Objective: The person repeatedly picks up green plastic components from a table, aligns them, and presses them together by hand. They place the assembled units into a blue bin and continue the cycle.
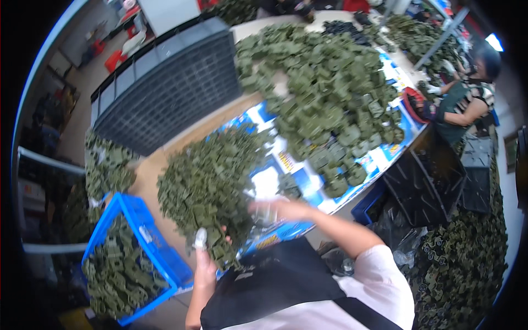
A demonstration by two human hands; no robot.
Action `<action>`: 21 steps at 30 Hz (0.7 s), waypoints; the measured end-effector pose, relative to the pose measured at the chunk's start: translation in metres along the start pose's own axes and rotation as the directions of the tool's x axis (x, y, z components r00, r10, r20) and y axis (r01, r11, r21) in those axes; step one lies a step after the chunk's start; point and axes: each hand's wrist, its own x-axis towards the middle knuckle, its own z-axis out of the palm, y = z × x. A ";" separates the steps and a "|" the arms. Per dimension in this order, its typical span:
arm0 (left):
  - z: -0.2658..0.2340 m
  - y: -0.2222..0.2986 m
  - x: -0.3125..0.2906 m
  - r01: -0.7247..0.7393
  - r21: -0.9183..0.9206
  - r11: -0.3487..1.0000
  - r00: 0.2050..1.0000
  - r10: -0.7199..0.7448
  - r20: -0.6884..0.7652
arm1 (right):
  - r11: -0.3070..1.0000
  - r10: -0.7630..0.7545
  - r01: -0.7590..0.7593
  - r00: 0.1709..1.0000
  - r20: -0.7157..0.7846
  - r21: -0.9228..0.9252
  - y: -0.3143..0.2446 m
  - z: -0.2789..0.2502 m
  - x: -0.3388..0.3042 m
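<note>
My left hand (205,260), its thumb tip wrapped in white, is at the near edge of a heap of small olive-green plastic parts (201,168). Its thumb and fingers close around one of these green parts (219,248); the exact kind is too small to make out. My right hand (281,209) reaches in over the table covering, just right of the heap. Motion smears its fingers, so whether they hold anything is unclear. Under it lies a blue and white printed sheet (267,181).
A wider spread of flat green parts (330,99) covers the table's far side. A dark crate (165,93) stands at the far left, a blue crate (159,247) of green parts near left. At right, a person (467,110) works by a red basin (413,105), near black crates (426,179).
</note>
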 end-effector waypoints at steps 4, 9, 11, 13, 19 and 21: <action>0.005 -0.012 0.002 0.068 0.030 0.997 0.996 -0.070 0.046 | 0.975 0.223 -0.218 0.962 0.158 -0.049 0.000 0.071 -0.054; 0.022 -0.013 0.003 0.045 0.091 0.995 0.999 -0.047 0.022 | 0.978 -0.052 0.058 0.998 0.035 -0.201 -0.011 0.082 -0.078; 0.030 -0.013 0.001 0.057 0.157 0.986 0.996 -0.066 0.056 | 0.972 0.025 -0.018 0.999 0.027 -0.233 -0.012 0.086 -0.078; 0.041 -0.010 -0.002 0.063 0.230 0.971 0.995 -0.079 0.061 | 0.966 0.081 -0.077 0.997 0.006 -0.247 -0.012 0.083 -0.078; 0.024 -0.016 0.020 0.201 0.168 0.965 0.977 -0.210 0.040 | 0.969 -0.166 0.119 0.962 -0.216 -0.216 -0.033 0.058 -0.089; 0.046 -0.026 0.019 0.256 0.219 0.942 0.967 -0.253 -0.043 | 0.972 -0.145 0.091 0.958 -0.248 -0.216 -0.045 0.055 -0.091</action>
